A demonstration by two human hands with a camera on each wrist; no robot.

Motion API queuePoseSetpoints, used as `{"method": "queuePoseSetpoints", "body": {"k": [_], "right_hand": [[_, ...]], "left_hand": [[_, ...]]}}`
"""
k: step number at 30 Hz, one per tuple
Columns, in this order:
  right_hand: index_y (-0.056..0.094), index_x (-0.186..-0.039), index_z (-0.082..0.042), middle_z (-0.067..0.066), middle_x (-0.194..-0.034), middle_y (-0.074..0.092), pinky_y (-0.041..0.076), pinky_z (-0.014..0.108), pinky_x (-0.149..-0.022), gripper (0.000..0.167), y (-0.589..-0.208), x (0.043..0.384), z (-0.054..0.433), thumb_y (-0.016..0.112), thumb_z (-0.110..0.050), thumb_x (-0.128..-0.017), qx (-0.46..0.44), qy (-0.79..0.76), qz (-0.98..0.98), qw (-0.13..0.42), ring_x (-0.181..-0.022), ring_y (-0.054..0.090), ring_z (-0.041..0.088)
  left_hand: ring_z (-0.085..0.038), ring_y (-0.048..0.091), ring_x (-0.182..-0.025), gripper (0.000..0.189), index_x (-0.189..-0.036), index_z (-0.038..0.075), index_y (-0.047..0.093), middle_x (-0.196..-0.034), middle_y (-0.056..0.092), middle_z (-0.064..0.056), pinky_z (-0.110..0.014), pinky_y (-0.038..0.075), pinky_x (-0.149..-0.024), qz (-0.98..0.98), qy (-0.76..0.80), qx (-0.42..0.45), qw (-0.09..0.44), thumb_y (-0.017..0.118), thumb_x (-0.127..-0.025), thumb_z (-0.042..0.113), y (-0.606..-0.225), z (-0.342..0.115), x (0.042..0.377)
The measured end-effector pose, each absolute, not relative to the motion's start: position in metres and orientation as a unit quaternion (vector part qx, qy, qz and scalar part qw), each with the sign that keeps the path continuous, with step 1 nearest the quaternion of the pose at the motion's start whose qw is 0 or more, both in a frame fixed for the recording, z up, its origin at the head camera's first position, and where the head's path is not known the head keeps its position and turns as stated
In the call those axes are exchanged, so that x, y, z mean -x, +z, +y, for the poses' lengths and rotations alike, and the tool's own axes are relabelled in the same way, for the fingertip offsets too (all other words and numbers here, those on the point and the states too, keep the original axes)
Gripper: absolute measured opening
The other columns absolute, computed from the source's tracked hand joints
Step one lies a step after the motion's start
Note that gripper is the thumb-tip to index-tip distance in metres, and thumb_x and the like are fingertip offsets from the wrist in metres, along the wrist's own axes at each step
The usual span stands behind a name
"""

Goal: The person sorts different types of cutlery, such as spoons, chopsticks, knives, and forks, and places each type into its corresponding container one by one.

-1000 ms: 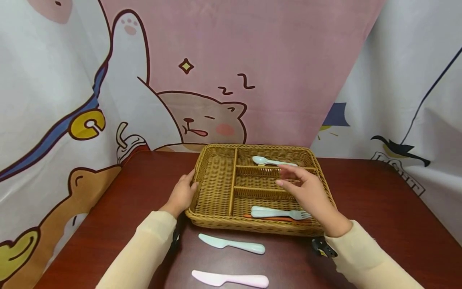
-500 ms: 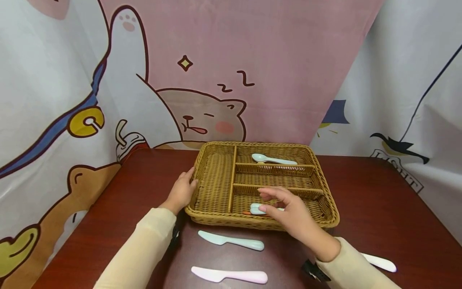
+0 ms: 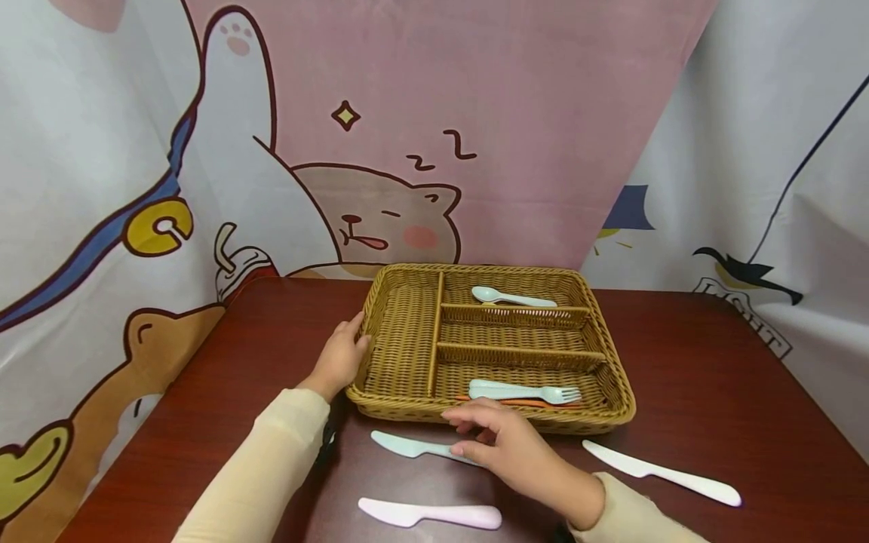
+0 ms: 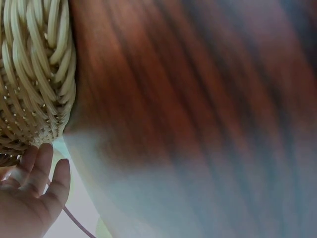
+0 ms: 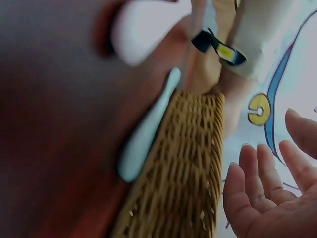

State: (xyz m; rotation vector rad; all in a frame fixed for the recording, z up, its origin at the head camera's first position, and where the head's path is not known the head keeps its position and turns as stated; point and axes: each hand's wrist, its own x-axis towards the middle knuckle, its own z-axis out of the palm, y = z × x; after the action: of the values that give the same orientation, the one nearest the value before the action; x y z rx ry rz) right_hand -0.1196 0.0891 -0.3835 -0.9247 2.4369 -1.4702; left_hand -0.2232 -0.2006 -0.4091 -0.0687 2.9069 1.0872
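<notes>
My left hand (image 3: 337,358) rests against the left side of a wicker cutlery basket (image 3: 400,411), fingers extended along the wall; in the left wrist view its fingertips are right at the weave (image 4: 39,84). In front of the basket, my right hand (image 3: 512,456) hovers with bent, parted fingers over the handle of a mint-green table knife (image 3: 400,443), hiding the handle's end. Nothing shows between those fingers. The right wrist view has this mint knife (image 5: 148,131) lying beside the basket wall, with the right hand (image 5: 272,198) at the lower right.
A pink knife (image 3: 431,514) lies nearer the front, and a white knife (image 3: 661,471) at the right. In the basket, a pale spoon (image 3: 512,297) lies in the back compartment. Pale forks (image 3: 526,392) lie over orange cutlery in the front one. A printed curtain (image 3: 516,136) hangs behind.
My right hand has come from over the basket down toward the front left, above the mint knife, uncovering the forks and the white knife. The left hand has stayed at the basket's side.
</notes>
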Motion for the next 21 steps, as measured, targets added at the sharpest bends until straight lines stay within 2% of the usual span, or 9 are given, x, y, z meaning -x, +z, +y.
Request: {"method": "queuePoseSetpoints", "body": {"k": [5, 11, 16, 21], "right_hand": [[0.068, -0.119, -0.011, 0.005, -0.107, 0.066, 0.051, 0.026, -0.073, 0.036, -0.391, 0.115, 0.083, 0.074, -0.022, -0.085, 0.338, -0.471, 0.808, 0.102, -0.093, 0.063, 0.013], [0.069, -0.117, -0.007, 0.006, -0.105, 0.065, 0.051, 0.021, -0.071, 0.034, -0.399, 0.111, 0.077, 0.075, -0.015, -0.085, 0.361, -0.451, 0.803, 0.148, -0.089, 0.064, 0.01], [0.072, -0.114, -0.009, -0.004, -0.097, 0.065, 0.05, 0.018, -0.071, 0.033, -0.406, 0.109, 0.073, 0.078, -0.014, -0.081, 0.386, -0.384, 0.827, 0.14, -0.085, 0.059, 0.0], [0.073, -0.108, -0.012, -0.011, -0.094, 0.064, 0.047, 0.016, -0.069, 0.031, -0.406, 0.109, 0.07, 0.081, -0.015, -0.078, 0.398, -0.315, 0.85, 0.143, -0.08, 0.055, -0.004]], "left_hand": [[-0.039, 0.037, -0.135, 0.058, -0.155, 0.007, 0.019, -0.148, 0.032, -0.024, -0.053, 0.033, -0.108, 0.937, 0.348, 0.022, 0.016, 0.043, -0.105, 0.022, -0.41, -0.201, 0.223], [-0.037, 0.042, -0.131, 0.058, -0.155, 0.007, 0.019, -0.146, 0.035, -0.023, -0.053, 0.036, -0.105, 0.937, 0.348, 0.021, 0.013, 0.043, -0.105, 0.022, -0.408, -0.2, 0.222], [-0.037, 0.042, -0.13, 0.058, -0.155, 0.007, 0.018, -0.145, 0.036, -0.023, -0.053, 0.037, -0.105, 0.937, 0.35, 0.02, 0.013, 0.043, -0.105, 0.022, -0.409, -0.2, 0.222], [-0.036, 0.045, -0.127, 0.058, -0.155, 0.007, 0.019, -0.143, 0.038, -0.022, -0.052, 0.039, -0.103, 0.937, 0.349, 0.02, 0.011, 0.043, -0.105, 0.022, -0.41, -0.201, 0.223]]}}
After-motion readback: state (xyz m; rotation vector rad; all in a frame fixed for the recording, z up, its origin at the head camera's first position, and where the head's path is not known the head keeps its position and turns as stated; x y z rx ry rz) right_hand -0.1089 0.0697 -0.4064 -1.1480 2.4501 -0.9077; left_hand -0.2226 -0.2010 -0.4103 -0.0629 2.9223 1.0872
